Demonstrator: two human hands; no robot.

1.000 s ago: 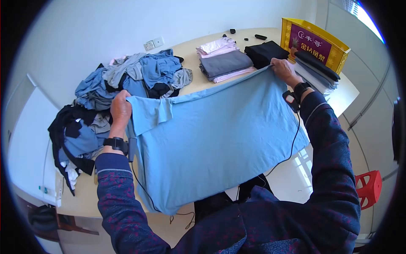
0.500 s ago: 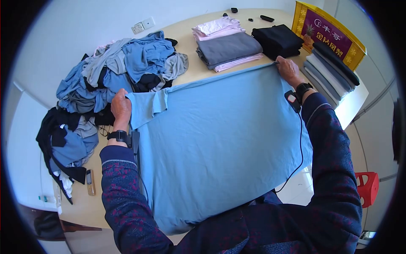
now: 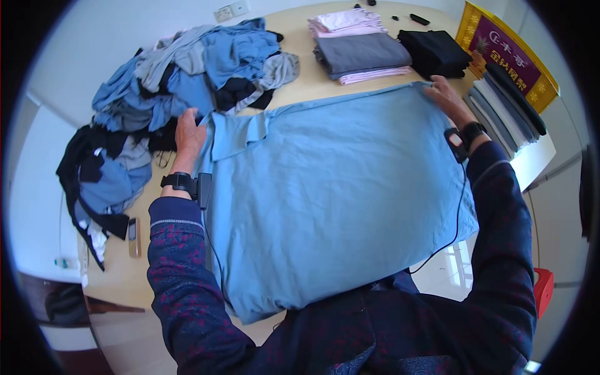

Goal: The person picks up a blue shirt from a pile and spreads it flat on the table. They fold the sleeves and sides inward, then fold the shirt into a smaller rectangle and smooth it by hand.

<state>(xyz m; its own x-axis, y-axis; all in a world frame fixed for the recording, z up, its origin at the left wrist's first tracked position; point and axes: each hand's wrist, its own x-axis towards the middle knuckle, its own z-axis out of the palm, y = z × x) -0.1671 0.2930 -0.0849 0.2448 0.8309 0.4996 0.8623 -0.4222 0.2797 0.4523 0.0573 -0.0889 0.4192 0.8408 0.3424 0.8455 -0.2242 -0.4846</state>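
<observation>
A light blue T-shirt (image 3: 337, 181) is spread wide in front of me, its lower part hanging over the table's near edge toward my body. One short sleeve lies folded over its upper left part. At the upper left edge my left hand (image 3: 189, 139) grips the cloth between thumb and fingers, which are partly hidden. My right hand (image 3: 447, 100) pinches the far right corner with its fingers closed. Soft wrinkles run across the fabric between both hands. Each wrist wears a black strap with a small device and cable.
A heap of crumpled clothes (image 3: 181, 75) covers the back left. Folded grey cloth (image 3: 362, 53) and folded black cloth (image 3: 434, 53) lie at the back. A folded stack (image 3: 503, 115) stands right, beside a yellow box (image 3: 544, 87). A phone (image 3: 134, 237) lies at left.
The view has shifted, so the table's contents appear farther up and right. The T-shirt's near edge has drawn up a little, and its surface shows more wrinkles. Both hands stay at its far corners.
</observation>
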